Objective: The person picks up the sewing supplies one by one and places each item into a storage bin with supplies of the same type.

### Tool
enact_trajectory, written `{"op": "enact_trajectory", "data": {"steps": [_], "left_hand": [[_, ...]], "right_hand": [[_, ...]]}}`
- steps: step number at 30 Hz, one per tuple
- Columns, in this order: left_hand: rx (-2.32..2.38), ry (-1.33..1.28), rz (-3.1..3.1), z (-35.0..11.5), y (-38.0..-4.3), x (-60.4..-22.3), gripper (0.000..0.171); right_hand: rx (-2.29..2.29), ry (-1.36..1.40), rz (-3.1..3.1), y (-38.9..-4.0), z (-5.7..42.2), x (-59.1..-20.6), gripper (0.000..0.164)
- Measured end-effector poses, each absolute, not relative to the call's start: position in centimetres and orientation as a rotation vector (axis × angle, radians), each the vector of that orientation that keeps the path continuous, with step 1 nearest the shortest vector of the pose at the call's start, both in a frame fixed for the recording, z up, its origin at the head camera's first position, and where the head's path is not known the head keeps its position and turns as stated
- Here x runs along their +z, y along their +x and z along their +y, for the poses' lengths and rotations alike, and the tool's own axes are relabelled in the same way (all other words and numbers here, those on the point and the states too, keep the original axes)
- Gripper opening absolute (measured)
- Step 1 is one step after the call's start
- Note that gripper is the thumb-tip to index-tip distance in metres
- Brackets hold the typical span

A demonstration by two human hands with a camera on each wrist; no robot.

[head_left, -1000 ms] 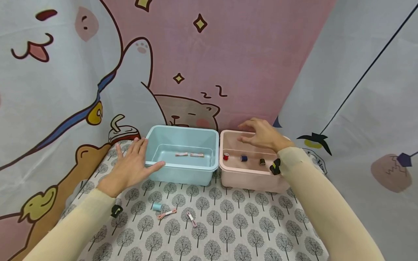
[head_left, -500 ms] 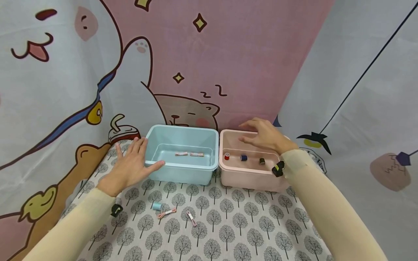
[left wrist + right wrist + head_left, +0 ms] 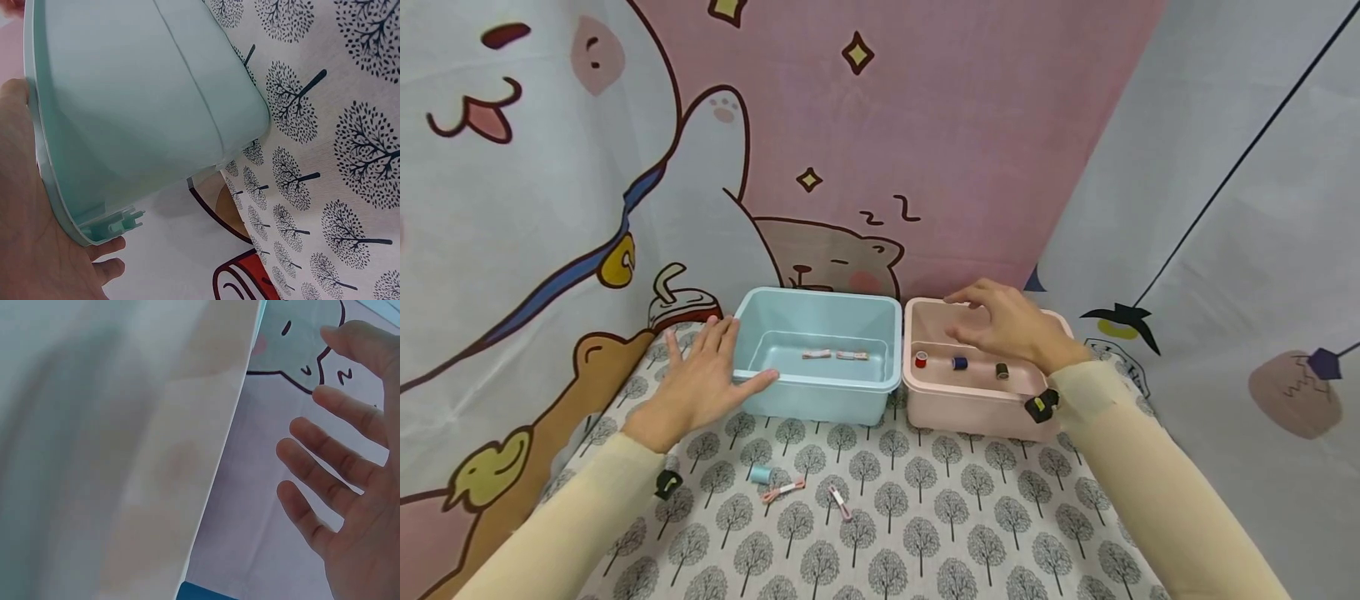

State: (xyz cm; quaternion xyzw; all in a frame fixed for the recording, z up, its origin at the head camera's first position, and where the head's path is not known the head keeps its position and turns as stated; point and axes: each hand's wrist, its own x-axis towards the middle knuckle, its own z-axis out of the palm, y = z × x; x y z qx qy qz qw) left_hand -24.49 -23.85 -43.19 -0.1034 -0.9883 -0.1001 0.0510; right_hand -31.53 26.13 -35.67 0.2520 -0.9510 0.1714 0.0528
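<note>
My left hand rests at the left rim of the light blue bin, fingers straight and thumb along its front edge. In the left wrist view, that palm lies against the rim. My right hand hovers over the pink bin, holding nothing. Its fingers are spread and slightly bent in the right wrist view. Inside the pink bin lie a red thread spool, a navy thread spool and a dark thread spool. Two banded pale pink bundles lie in the blue bin.
On the tree-print tablecloth, in front of the bins, lie a light blue thread spool, an orange-pink cord bundle and a pink cord bundle. A cartoon-print curtain hangs behind the bins.
My right hand has dipped slightly over the pink bin, its thumb and fingers shifting a little lower. The left hand and the objects stay where they were.
</note>
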Motion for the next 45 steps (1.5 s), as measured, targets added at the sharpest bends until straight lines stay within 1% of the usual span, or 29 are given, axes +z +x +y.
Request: {"op": "enact_trajectory", "data": {"steps": [8, 16, 18, 22, 25, 36, 42, 45], "left_hand": [[-0.306, -0.312, -3.004, -23.9, -24.6, -43.4, 0.13], [-0.312, -0.306, -3.013, -24.0, -24.5, -43.4, 0.13], [-0.31, -0.303, -3.014, -24.1, -24.5, -43.4, 0.13], [-0.317, -0.304, -3.011, -24.1, -24.6, -43.4, 0.13], [-0.312, -0.308, -3.01, -24.1, -24.6, -43.4, 0.13], [-0.295, -0.316, -3.006, -24.1, -24.7, -43.4, 0.13], [-0.298, -0.321, -3.008, -24.0, -24.6, -43.4, 0.13], [-0.299, -0.323, -3.01, -24.0, -24.5, -43.4, 0.13]], "right_hand": [[0.574, 0.773, -2.862, -29.7, 25.8, -36.5, 0.058], [0.613, 0.723, -2.877, -27.7, 25.6, -37.3, 0.071], [0.6, 0.747, -2.859, -27.5, 25.6, -37.5, 0.068], [0.576, 0.833, -2.787, -27.1, 25.5, -38.1, 0.055], [0.573, 0.898, -2.719, -26.9, 25.4, -38.6, 0.052], [0.6, 0.946, -2.655, -24.9, 24.8, -39.6, 0.051], [0.518, 0.918, -2.626, -23.5, 24.2, -40.0, 0.052], [0.527, 0.963, -2.578, -23.0, 23.8, -40.3, 0.052]]}}
